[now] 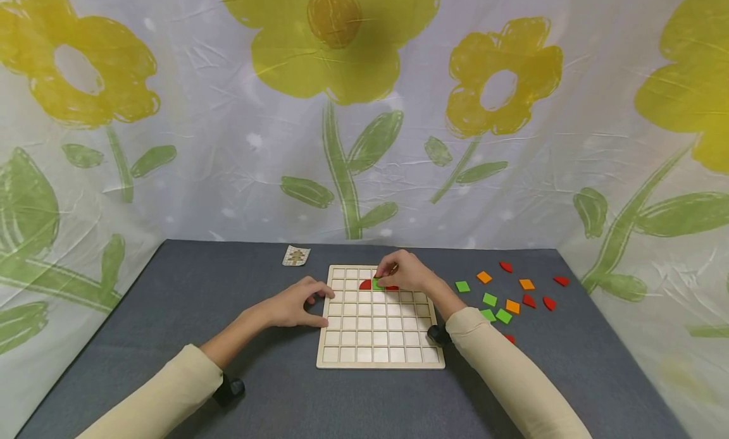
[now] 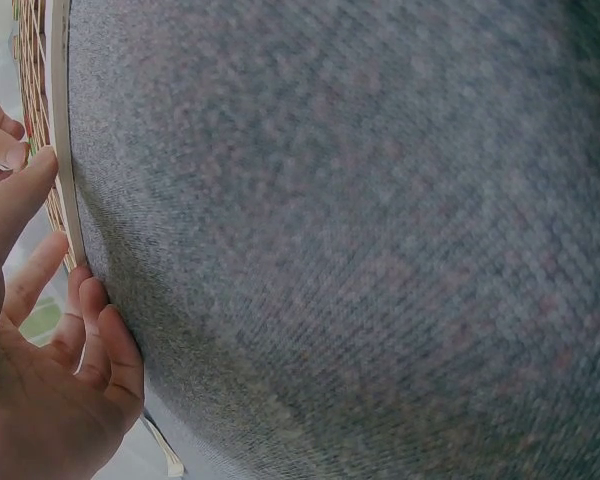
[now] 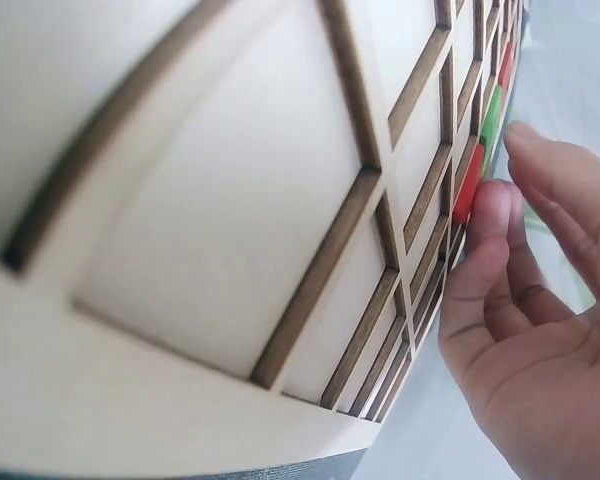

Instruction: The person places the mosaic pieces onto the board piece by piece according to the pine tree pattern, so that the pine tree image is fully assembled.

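A wooden grid board lies on the table with its cells outlined by raised strips. My left hand rests against the board's left edge, thumb and fingers spread apart. My right hand is over the upper rows, its thumb and index fingertips at a green square tile, which they pinch. A red piece with a curved edge sits left of the green tile. To its right, another red piece is partly covered by the right hand in the head view.
Right of the board lie loose tiles: several green squares, orange squares and red curved pieces. A small patterned card is near the table's back edge. A flower-printed cloth hangs behind the grey table.
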### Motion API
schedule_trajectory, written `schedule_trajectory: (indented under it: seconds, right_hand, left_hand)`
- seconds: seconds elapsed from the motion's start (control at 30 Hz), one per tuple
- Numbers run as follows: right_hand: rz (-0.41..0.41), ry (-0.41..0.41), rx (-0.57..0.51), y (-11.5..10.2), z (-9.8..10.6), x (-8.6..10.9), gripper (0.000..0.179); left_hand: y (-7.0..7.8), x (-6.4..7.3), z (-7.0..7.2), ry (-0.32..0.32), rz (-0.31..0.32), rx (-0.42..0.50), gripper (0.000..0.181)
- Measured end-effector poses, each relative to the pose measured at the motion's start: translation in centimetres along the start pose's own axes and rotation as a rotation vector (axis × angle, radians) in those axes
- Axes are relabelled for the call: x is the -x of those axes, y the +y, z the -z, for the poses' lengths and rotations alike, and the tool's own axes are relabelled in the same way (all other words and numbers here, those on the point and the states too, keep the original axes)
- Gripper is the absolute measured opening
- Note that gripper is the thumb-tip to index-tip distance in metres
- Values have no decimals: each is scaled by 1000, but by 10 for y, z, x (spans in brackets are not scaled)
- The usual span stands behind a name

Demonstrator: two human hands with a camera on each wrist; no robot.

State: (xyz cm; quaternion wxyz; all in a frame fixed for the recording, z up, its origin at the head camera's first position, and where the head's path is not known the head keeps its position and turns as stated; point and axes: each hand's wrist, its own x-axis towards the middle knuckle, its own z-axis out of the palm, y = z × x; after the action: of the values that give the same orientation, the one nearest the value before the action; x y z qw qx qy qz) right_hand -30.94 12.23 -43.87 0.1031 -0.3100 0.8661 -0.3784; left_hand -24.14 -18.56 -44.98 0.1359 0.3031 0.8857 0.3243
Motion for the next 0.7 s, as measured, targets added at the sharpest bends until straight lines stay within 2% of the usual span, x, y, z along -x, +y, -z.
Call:
schedule_trajectory:
  seconds: [0.37,0.7]
  right_hand:
    - [59,9,-24,7,11,10,8]
    - [78,18,-76,18,37,35,14]
  left_hand:
    - [3,1,-1,-7,6,21,51]
    - [2,0,0,-4,11,11,51]
